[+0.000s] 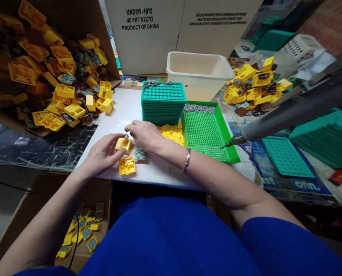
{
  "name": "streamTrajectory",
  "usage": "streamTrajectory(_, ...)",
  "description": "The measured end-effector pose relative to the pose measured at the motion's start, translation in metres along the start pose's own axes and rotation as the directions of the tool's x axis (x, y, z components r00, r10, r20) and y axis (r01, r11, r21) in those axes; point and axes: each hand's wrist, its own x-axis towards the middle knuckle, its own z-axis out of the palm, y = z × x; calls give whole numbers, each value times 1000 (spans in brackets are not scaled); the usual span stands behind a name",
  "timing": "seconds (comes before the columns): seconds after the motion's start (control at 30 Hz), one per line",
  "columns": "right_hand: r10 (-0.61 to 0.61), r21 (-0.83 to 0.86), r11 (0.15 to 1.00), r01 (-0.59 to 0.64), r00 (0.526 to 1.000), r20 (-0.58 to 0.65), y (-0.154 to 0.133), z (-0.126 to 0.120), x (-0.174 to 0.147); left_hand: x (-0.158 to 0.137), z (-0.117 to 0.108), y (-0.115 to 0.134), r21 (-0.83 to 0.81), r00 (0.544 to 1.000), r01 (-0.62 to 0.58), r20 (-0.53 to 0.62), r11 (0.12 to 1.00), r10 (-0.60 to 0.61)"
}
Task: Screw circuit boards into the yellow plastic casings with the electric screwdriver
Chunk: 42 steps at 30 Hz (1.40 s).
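My left hand grips a small yellow plastic housing between thumb and fingers, just above the white work surface. Close by, my right hand reaches across with its fingers bent together by the housing's upper edge; what they pinch, if anything, is too small to make out. A small round, shiny-rimmed part shows at the top of the housing. Below it lies an open yellow half-shell with thin wires inside. Beside that shell is a grey-green part with wires, partly under my right hand.
Stacked teal trays stand ahead, with yellow pieces before them. A green perforated basket holds silvery small parts. A powered screwdriver hangs at right. Cartons of yellow housings lie left and below. A white bin stands behind.
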Motion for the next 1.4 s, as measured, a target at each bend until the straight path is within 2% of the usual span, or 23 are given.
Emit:
streamTrajectory(0.17, -140, -27, 989, 146, 980, 143, -2, 1, 25, 1, -2, -2, 9, 999, -22, 28, 1000, 22)
streamTrajectory(0.33, -182, 14, 983, 181, 977, 116, 3, 4, 28, 2, -3, -2, -32, 998, -52, 40, 998, 54)
streamTrajectory(0.43, -233, 44, 972, 229, 962, 142, 5, 4, 28, 1, -3, -2, -114, 998, -50, 30, 992, 54)
streamTrajectory(0.53, -252, 49, 968, 247, 947, 198, 6, 4, 30, -1, -5, -2, -295, 1000, 15, 8, 955, -13)
streamTrajectory(0.6, -245, 51, 970, 240, 951, 188, 7, 5, 32, -1, -5, 0, -508, 992, 77, -45, 858, -116)
streamTrajectory(0.67, -240, 63, 971, 232, 957, 164, 8, 7, 33, 1, -5, 2, -730, 964, 91, -107, 677, -245)
streamTrajectory(0.73, -247, 76, 969, 237, 955, 165, 10, 9, 34, 5, -4, 5, -853, 935, 58, -136, 519, -328)
streamTrajectory(0.8, -254, 80, 967, 243, 948, 194, 11, 11, 35, 7, -3, 9, -877, 925, 30, -158, 480, -346)
streamTrajectory(0.87, -248, 79, 968, 236, 944, 216, 11, 12, 34, 5, -2, 14, -822, 934, 22, -186, 570, -305)
streamTrajectory(0.93, -218, 76, 975, 206, 953, 208, 11, 11, 33, -2, -2, 20, -677, 964, 29, -175, 735, -200)
streamTrajectory(1.0, -169, 72, 985, 158, 968, 185, 12, 10, 30, -11, -3, 25, -464, 994, 7, -96, 886, -59)
streamTrajectory(1.03, -138, 70, 989, 128, 975, 173, 12, 8, 28, -16, -3, 27, -367, 999, -10, -42, 930, -6)
streamTrajectory(1.1, -81, 75, 995, 70, 984, 157, 14, 4, 23, -22, -2, 28, -257, 999, -8, 30, 966, 16)
streamTrajectory(1.17, -41, 92, 995, 28, 989, 142, 15, -2, 18, -24, -3, 27, -279, 997, 74, 36, 958, -67)
streamTrajectory(1.23, -17, 112, 994, 3, 992, 126, 17, -8, 14, -23, -4, 27, -469, 981, 176, 16, 865, -192)
streamTrajectory(1.3, -12, 182, 983, -14, 990, 140, 16, -13, 9, -20, -7, 28, -734, 958, 215, 31, 644, -284)
streamTrajectory(1.37, -28, 370, 928, -45, 982, 189, 15, -16, 5, -14, -8, 31, -884, 948, 202, 67, 423, -311)
streamTrajectory(1.4, -33, 490, 869, -72, 979, 202, 15, -16, 4, -11, -9, 33, -896, 948, 196, 69, 398, -311)
